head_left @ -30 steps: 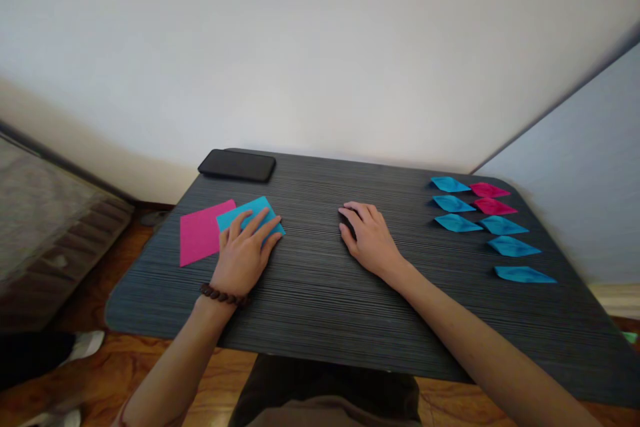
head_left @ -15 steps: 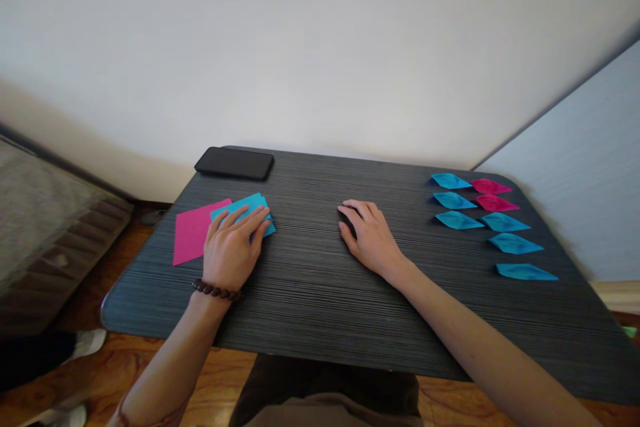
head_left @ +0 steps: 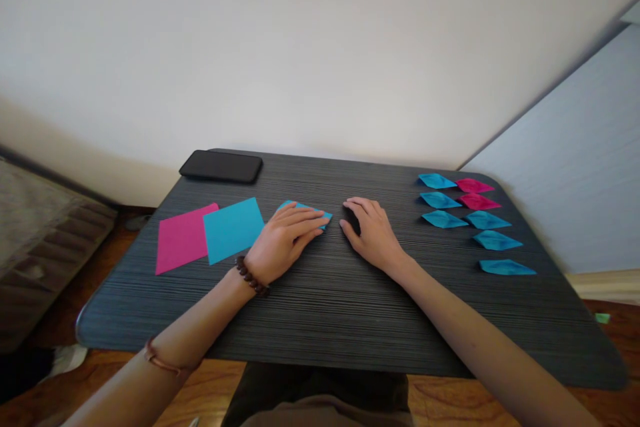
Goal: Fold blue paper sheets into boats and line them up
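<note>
My left hand (head_left: pixel 290 240) lies flat on a sheet of blue paper (head_left: pixel 325 219), fingers stretched out. Most of that sheet is hidden beneath the palm and fingers. Just to its right, my right hand (head_left: pixel 367 230) rests on the table with fingers loosely curved and the thumb apart, holding nothing. Left of my left hand lies a blue square of paper (head_left: pixel 233 230); it overlaps the edge of a pink square (head_left: pixel 183 240).
Several folded blue paper pieces (head_left: pixel 443 219) and two folded pink ones (head_left: pixel 479 201) sit in columns at the table's right. A black phone (head_left: pixel 221 166) lies at the far left of the dark table (head_left: pixel 320 320). Behind rises a white wall (head_left: pixel 320 47).
My left hand has slid right, carrying a blue sheet off the blue paper at the left toward my right hand. The view has shifted slightly; my right hand stays about where it was.
</note>
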The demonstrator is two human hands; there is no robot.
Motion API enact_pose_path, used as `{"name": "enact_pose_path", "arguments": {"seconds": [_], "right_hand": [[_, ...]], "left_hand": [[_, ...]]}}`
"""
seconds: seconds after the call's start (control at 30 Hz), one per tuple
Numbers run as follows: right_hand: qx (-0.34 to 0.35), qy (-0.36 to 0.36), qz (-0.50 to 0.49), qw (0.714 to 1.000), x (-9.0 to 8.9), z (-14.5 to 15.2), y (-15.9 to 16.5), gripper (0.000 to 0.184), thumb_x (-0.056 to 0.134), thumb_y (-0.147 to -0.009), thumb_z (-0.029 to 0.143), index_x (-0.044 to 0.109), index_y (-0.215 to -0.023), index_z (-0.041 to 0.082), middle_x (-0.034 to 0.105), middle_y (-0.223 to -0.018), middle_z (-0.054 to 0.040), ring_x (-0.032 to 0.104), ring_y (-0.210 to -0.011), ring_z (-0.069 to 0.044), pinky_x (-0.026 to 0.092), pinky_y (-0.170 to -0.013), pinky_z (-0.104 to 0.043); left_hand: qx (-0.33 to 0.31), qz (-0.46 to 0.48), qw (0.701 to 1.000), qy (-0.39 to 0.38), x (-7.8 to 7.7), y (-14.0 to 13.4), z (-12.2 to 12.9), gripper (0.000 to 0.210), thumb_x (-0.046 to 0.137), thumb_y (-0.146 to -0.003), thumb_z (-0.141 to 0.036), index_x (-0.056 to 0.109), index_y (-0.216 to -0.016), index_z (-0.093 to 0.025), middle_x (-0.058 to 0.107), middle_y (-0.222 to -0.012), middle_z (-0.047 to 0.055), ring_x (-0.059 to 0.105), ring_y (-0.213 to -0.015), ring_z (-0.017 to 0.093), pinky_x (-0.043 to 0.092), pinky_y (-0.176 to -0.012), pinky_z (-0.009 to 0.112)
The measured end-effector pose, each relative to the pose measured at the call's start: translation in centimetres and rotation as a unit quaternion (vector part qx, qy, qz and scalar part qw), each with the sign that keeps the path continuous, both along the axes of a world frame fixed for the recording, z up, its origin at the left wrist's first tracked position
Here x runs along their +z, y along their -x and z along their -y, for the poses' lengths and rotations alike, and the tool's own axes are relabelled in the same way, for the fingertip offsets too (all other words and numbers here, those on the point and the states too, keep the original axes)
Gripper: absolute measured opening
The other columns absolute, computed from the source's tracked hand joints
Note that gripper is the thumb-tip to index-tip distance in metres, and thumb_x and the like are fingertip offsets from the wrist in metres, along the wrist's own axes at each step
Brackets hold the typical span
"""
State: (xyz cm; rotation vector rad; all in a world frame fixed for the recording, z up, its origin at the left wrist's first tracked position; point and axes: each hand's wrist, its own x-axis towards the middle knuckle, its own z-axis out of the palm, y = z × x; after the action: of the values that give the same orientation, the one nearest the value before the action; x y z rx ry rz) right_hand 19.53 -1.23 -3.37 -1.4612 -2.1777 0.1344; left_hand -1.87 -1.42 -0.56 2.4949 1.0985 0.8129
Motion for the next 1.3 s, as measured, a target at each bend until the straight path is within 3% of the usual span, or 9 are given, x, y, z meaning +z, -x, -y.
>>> {"name": "enact_pose_path", "arguments": {"seconds": [0.13, 0.27, 0.37, 0.47, 0.57, 0.7, 0.93, 1.13, 1.3], "right_hand": [[-0.014, 0.003, 0.009, 1.000, -0.2, -0.2, -1.7, 0.036, 0.048, -0.086, 0.030, 0.053, -0.119, 0.017, 0.053, -0.120, -0.0124, 0.046, -0.111, -0.027, 0.040, -0.091, -0.045], [-0.007, 0.006, -0.021, 1.000, -0.2, -0.2, -2.5, 0.036, 0.050, -0.085, 0.028, 0.052, -0.120, 0.018, 0.054, -0.120, -0.0115, 0.047, -0.112, -0.026, 0.040, -0.093, -0.045], [0.021, 0.012, -0.080, 0.997, 0.0, -0.2, -2.7, 0.038, 0.054, -0.084, 0.027, 0.051, -0.121, 0.021, 0.056, -0.119, -0.0089, 0.049, -0.112, -0.023, 0.040, -0.096, -0.043], [0.049, 0.033, -0.147, 0.987, 0.3, -0.4, -2.9, 0.026, 0.054, -0.085, 0.025, 0.057, -0.111, 0.023, 0.060, -0.113, -0.0053, 0.054, -0.107, -0.019, 0.042, -0.095, -0.038], [0.053, 0.049, -0.197, 0.978, 0.5, -0.4, -3.0, 0.013, 0.051, -0.087, 0.024, 0.062, -0.094, 0.023, 0.064, -0.102, -0.0032, 0.059, -0.097, -0.015, 0.046, -0.089, -0.033], [0.039, 0.055, -0.200, 0.978, 0.5, -0.5, -3.1, 0.014, 0.051, -0.085, 0.019, 0.062, -0.092, 0.023, 0.065, -0.100, -0.0034, 0.060, -0.096, -0.016, 0.047, -0.088, -0.035], [0.038, 0.064, -0.199, 0.977, 1.0, -0.3, -2.9, 0.010, 0.052, -0.084, 0.020, 0.060, -0.090, 0.022, 0.066, -0.099, -0.0033, 0.062, -0.092, -0.016, 0.049, -0.081, -0.032], [0.051, 0.040, -0.216, 0.974, 0.9, 0.2, -2.8, 0.008, 0.052, -0.083, 0.018, 0.055, -0.089, 0.022, 0.066, -0.101, -0.0030, 0.062, -0.091, -0.016, 0.048, -0.078, -0.031], [0.015, -0.009, -0.186, 0.982, 0.6, 0.1, -2.9, 0.008, 0.053, -0.081, 0.016, 0.055, -0.083, 0.023, 0.066, -0.097, -0.0024, 0.060, -0.093, -0.019, 0.046, -0.084, -0.034]], "left_hand": [[-0.045, 0.048, 0.992, 0.110, -0.8, -1.6, -1.0, 0.028, 0.048, -0.089, -0.032, 0.064, -0.111, -0.024, 0.063, -0.118, 0.002, 0.054, -0.113, 0.018, 0.034, -0.105, 0.039], [0.000, 0.130, 0.966, 0.225, -0.5, -2.6, -2.3, 0.032, 0.050, -0.086, -0.039, 0.065, -0.110, -0.022, 0.066, -0.112, 0.002, 0.059, -0.106, 0.019, 0.042, -0.098, 0.035], [0.027, 0.173, 0.949, 0.261, -0.2, -3.0, -2.9, 0.034, 0.052, -0.085, -0.041, 0.065, -0.108, -0.019, 0.068, -0.108, 0.003, 0.061, -0.101, 0.020, 0.044, -0.095, 0.035], [-0.019, 0.151, 0.949, 0.275, 0.0, -3.2, -3.0, 0.034, 0.051, -0.086, -0.040, 0.065, -0.109, -0.020, 0.068, -0.108, 0.003, 0.061, -0.102, 0.020, 0.043, -0.096, 0.035], [-0.052, 0.088, 0.963, 0.248, 0.2, -2.9, -3.1, 0.037, 0.053, -0.085, -0.040, 0.058, -0.118, -0.025, 0.063, -0.118, 0.002, 0.056, -0.110, 0.020, 0.040, -0.100, 0.036], [-0.092, -0.018, 0.980, 0.173, -0.3, -1.7, -3.7, 0.066, 0.065, -0.073, -0.046, 0.043, -0.132, -0.026, 0.047, -0.135, 0.006, 0.042, -0.125, 0.026, 0.034, -0.105, 0.043], [-0.148, -0.075, 0.977, 0.132, -0.5, -0.8, -3.0, 0.070, 0.062, -0.077, -0.040, 0.031, -0.139, -0.028, 0.041, -0.138, 0.008, 0.040, -0.125, 0.025, 0.035, -0.104, 0.043], [-0.102, -0.077, 0.991, 0.025, -0.3, -0.9, -2.6, 0.044, 0.039, -0.088, -0.013, 0.046, -0.130, -0.024, 0.047, -0.132, 0.006, 0.041, -0.123, 0.022, 0.032, -0.105, 0.043], [-0.069, -0.095, 0.993, 0.011, -0.8, -0.7, -3.3, 0.043, 0.043, -0.086, -0.015, 0.047, -0.128, -0.022, 0.048, -0.130, 0.008, 0.043, -0.118, 0.023, 0.035, -0.102, 0.043]]}}
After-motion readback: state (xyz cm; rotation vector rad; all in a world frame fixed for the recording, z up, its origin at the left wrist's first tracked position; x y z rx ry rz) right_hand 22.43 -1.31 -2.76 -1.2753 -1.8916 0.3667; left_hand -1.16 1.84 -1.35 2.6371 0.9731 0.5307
